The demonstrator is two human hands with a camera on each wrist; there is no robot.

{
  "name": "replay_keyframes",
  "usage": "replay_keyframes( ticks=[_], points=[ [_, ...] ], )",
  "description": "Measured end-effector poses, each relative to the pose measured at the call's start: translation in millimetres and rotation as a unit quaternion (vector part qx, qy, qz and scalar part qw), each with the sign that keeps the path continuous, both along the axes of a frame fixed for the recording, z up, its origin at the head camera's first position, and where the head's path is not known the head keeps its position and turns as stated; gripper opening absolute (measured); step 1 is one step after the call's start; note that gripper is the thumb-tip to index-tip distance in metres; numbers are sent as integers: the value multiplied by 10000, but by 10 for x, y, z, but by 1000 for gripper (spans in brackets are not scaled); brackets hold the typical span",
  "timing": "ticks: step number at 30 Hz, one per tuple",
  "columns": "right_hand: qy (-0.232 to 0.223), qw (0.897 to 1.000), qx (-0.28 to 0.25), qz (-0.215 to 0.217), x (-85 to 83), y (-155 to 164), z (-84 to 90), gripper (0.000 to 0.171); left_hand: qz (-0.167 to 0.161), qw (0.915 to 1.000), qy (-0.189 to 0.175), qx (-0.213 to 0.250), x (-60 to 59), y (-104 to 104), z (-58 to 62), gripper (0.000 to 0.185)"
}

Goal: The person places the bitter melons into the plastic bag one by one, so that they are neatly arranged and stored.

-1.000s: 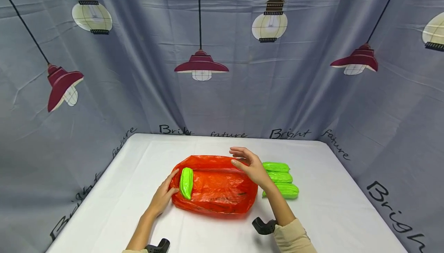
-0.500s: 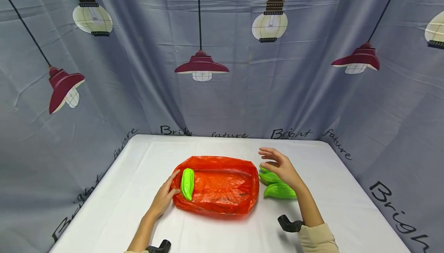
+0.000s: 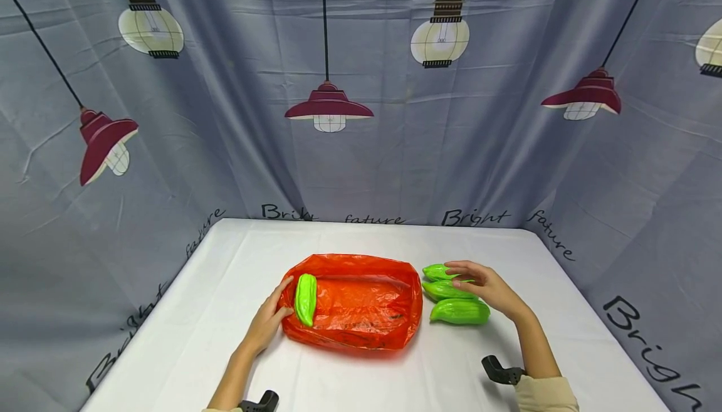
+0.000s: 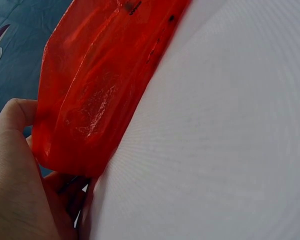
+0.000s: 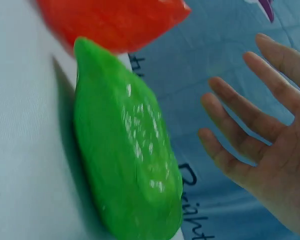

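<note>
An opened red plastic bag [image 3: 361, 302] lies on the white table. Inside it, near the left side, rests one bright green bitter melon [image 3: 305, 300]. My left hand [image 3: 266, 318] grips the bag's left edge, with thumb and fingers about the plastic in the left wrist view [image 4: 15, 165]. To the right of the bag, three more bitter melons lie in a column; the nearest melon [image 3: 460, 311] looks large and glossy in the right wrist view. My right hand [image 3: 491, 288] hovers over the right ends of the two farther melons, fingers spread and holding nothing.
The white tablecloth [image 3: 361, 384] covers the table, whose far edge meets a grey-blue curtain [image 3: 361, 167] printed with lamps and lettering. A black wrist mount [image 3: 502, 371] sits on the right forearm, another mount [image 3: 261, 401] on the left.
My right hand has moved right from above the bag's right side, past the loose melons, and lowered toward their right ends. The left hand stays at the bag's edge.
</note>
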State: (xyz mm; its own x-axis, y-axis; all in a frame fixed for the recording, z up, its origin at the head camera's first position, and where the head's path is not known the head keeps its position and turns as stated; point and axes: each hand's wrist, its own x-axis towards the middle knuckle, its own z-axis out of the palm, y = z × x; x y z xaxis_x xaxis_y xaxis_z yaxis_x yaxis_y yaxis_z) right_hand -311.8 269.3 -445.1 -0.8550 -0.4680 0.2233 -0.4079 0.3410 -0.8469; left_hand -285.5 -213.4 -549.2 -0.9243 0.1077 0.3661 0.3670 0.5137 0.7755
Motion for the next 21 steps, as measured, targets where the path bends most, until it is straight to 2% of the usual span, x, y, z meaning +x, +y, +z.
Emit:
replay_keyframes(
  ticks=[5,9,15,21],
  points=[
    [-249,9993,294,9,-5,151,-113,42,-12,10000,-55,71,0,6,-10,66],
    [-321,9986,270,310,-4,244,-214,43,6,10000,-19,57,-2,9,-17,66],
    [-494,9966,100,648,14,282,-247,43,26,10000,-35,80,-1,7,-8,66],
    [-598,9954,208,723,-11,300,-271,42,50,10000,-30,78,-5,-1,-2,66]
  ],
)
